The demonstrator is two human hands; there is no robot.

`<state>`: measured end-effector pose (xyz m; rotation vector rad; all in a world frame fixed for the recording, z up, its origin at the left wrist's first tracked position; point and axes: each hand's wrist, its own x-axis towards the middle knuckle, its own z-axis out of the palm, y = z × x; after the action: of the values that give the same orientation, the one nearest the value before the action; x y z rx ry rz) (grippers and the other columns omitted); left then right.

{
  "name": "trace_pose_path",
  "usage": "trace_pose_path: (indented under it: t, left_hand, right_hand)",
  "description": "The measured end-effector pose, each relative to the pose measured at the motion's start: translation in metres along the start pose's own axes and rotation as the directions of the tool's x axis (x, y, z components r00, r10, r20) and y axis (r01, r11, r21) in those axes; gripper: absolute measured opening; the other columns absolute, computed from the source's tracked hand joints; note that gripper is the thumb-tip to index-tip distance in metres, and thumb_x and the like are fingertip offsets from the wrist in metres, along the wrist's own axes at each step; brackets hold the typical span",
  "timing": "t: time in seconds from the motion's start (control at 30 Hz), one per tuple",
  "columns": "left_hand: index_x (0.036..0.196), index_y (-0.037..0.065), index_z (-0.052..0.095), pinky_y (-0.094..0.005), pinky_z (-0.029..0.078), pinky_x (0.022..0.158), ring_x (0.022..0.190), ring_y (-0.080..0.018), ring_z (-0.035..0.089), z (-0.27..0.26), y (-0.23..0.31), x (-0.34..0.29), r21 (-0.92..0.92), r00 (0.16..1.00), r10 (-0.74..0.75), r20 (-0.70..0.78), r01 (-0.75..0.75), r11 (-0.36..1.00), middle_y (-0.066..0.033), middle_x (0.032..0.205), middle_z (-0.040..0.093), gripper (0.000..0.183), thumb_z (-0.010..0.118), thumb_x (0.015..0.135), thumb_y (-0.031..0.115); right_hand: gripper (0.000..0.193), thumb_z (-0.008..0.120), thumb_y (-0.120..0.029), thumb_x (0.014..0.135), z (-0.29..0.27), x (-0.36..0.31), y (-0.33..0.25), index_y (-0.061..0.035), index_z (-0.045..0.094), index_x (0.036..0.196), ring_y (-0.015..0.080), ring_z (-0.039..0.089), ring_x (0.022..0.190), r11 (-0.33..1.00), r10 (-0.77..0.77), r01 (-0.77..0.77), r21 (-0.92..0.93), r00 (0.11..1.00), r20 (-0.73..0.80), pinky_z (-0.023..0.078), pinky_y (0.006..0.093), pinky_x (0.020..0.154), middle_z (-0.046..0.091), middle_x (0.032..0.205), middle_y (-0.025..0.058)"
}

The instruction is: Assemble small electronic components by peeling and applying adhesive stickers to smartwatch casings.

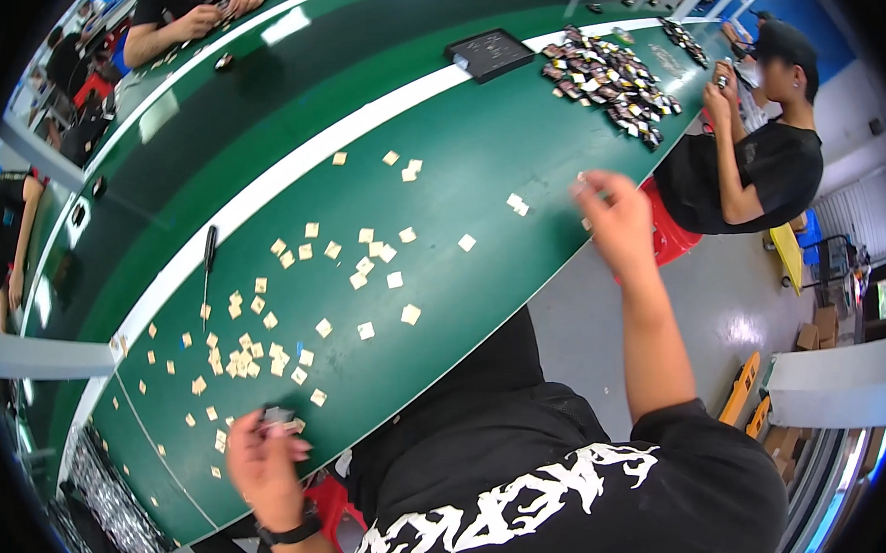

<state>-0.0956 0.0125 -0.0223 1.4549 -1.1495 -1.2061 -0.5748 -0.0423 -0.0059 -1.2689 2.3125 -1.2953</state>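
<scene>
My left hand (261,464), with a black band at its wrist, is over the near left part of the green table (445,306). Its fingers are closed around a small dark grey piece (275,415); the kind is too small to tell. Farther right, my right hand (616,222) is raised by the table's near edge, slightly blurred. Its thumb and fingers come together at a tiny pale thing that I cannot make out. Many small cream square pieces (242,362) lie scattered and partly overlapping beyond my left hand. A few whiter squares (517,203) lie left of my right hand.
A thin black-handled screwdriver (210,251) lies along the table's far white edging. Toward the back right are a black tray (491,54) and a large heap of small dark packets (608,78). A seated person (758,160) works at the right; others sit across the belt.
</scene>
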Motion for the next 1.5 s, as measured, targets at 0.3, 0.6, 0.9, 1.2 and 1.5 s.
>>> trace_pose_path:
  t: [0.3, 0.6, 0.9, 1.2, 1.5]
  left_hand:
    - [0.107, -0.001, 0.06, -0.022, 0.043, 0.059, 0.068, -0.0076, 0.054, -0.205, -0.06, 0.032, 0.472, 0.886, 0.111, -0.451, 0.131, 0.872, -0.0019, 0.082, 0.056, 0.017, 0.056, 0.101, 0.015]
    - [0.113, -0.001, 0.063, -0.0256, 0.045, 0.059, 0.067, -0.01, 0.058, -0.208, -0.054, 0.035, 0.809, 0.752, 0.357, -0.554, 0.386, 0.443, -0.0042, 0.078, 0.062, 0.029, 0.062, 0.1, 0.026]
    - [0.119, 0.006, 0.071, -0.0513, 0.052, 0.085, 0.097, -0.0432, 0.067, -0.131, 0.017, 0.011, 0.83, 0.727, 0.4, -0.558, 0.479, 0.287, -0.0225, 0.111, 0.071, 0.066, 0.056, 0.094, 0.064]
    - [0.109, 0.003, 0.075, -0.0481, 0.052, 0.073, 0.077, -0.0382, 0.067, -0.093, 0.044, -0.009, 0.851, 0.81, 0.374, -0.451, 0.265, 0.453, -0.0217, 0.091, 0.073, 0.042, 0.063, 0.095, 0.041]
    - [0.119, -0.003, 0.066, -0.0246, 0.048, 0.066, 0.074, -0.0102, 0.061, -0.039, 0.034, -0.017, 0.462, 0.933, 0.179, -0.312, -0.016, 0.887, -0.0053, 0.083, 0.067, 0.026, 0.065, 0.097, 0.012]
  right_hand:
    - [0.074, 0.083, -0.035, 0.079, -0.109, 0.148, 0.159, -0.0012, 0.055, 0.139, 0.0358, 0.063, 0.121, 0.902, -0.046, -0.047, -0.428, 0.978, -0.205, 0.048, 0.0403, 0.103, 0.064, 0.13, 0.0246]
    - [0.058, 0.081, -0.035, 0.082, -0.112, 0.176, 0.175, -0.0012, 0.065, 0.126, 0.0343, 0.06, 0.12, 0.906, -0.171, 0.155, -0.394, 0.985, -0.003, 0.045, 0.039, 0.107, 0.063, 0.125, 0.0207]
    - [0.045, 0.083, -0.026, 0.078, -0.117, 0.183, 0.175, -0.0072, 0.067, 0.116, 0.0256, 0.065, 0.097, 0.875, -0.245, 0.231, -0.426, 0.969, 0.023, 0.051, 0.0371, 0.087, 0.066, 0.098, 0.0133]
    - [0.04, 0.088, -0.021, 0.073, -0.115, 0.183, 0.183, -0.0107, 0.066, 0.104, 0.0103, 0.054, 0.07, 0.99, -0.016, 0.019, -0.139, 1.0, 0.019, 0.046, 0.0289, 0.056, 0.059, 0.092, 0.0011]
    - [0.034, 0.084, -0.009, 0.076, -0.091, 0.128, 0.1, -0.0048, 0.065, 0.105, 0.0041, 0.052, 0.072, 0.987, -0.161, 0.159, 0.027, 0.985, 0.066, 0.044, 0.0224, 0.063, 0.063, 0.104, -0.0002]
